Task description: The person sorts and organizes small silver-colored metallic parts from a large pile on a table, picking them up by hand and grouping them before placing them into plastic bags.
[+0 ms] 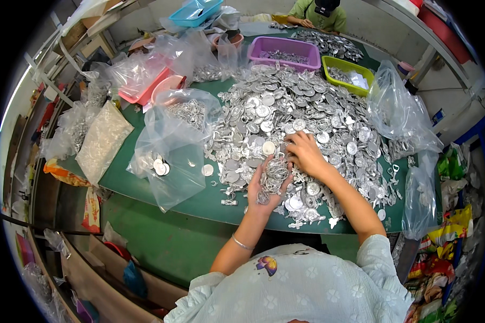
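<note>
A wide heap of silver metal pieces (328, 110), many of them round and medal-like, covers the middle of the green table. My left hand (261, 188) is palm up at the heap's near edge, cupped around a bunch of silver metal rings (275, 175). Just right of it, my right hand (305, 153) reaches onto the heap with its fingers bent down among the pieces. What its fingertips hold, if anything, is hidden. A pale round disc (268, 147) lies just beyond my left fingertips.
A purple basket (284, 46) and a lime green basket (334, 81) stand behind the heap. Clear plastic bags (172, 156) with metal parts lie left, another bag (396, 102) right. A pink tray (145, 91) sits back left. Across the table sits a person (320, 16) in green.
</note>
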The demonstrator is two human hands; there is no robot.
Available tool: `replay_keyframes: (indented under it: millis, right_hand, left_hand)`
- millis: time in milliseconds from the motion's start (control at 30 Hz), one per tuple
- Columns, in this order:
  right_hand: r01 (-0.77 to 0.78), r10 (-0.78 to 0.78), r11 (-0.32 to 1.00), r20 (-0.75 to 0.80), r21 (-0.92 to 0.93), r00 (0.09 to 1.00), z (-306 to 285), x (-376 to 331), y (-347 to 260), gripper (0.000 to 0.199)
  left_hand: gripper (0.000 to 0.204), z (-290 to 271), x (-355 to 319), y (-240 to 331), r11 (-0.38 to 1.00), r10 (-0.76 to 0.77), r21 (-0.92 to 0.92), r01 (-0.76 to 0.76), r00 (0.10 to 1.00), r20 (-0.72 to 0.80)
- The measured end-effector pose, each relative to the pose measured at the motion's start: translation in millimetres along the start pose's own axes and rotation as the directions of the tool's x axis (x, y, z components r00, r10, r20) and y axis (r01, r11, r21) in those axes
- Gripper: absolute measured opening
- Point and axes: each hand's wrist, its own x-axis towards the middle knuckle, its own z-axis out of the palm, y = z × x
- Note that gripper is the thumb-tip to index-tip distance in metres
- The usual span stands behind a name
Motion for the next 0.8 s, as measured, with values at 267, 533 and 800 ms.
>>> replay_keyframes:
  millis: [267,533,800]
  right_hand:
    - [-0.254,0.263,0.897,0.024,0.362,0.964,27,38,12,0.020]
    - [-0.262,0.276,0.921,-0.009,0.288,0.961,35,45,9,0.018]
    - [-0.390,0.225,0.520,0.319,0.760,0.921,-28,32,-28,0.023]
  left_hand:
    - [0.036,-5,-5,0,0.999,-0.017,-0.036,0.019,0.999,0.045]
    - [0.037,-1,-12,7,1.000,0.014,-0.013,-0.014,1.000,0.005]
    - [0.038,5,-5,4,0.989,0.088,0.126,-0.076,0.992,-0.090]
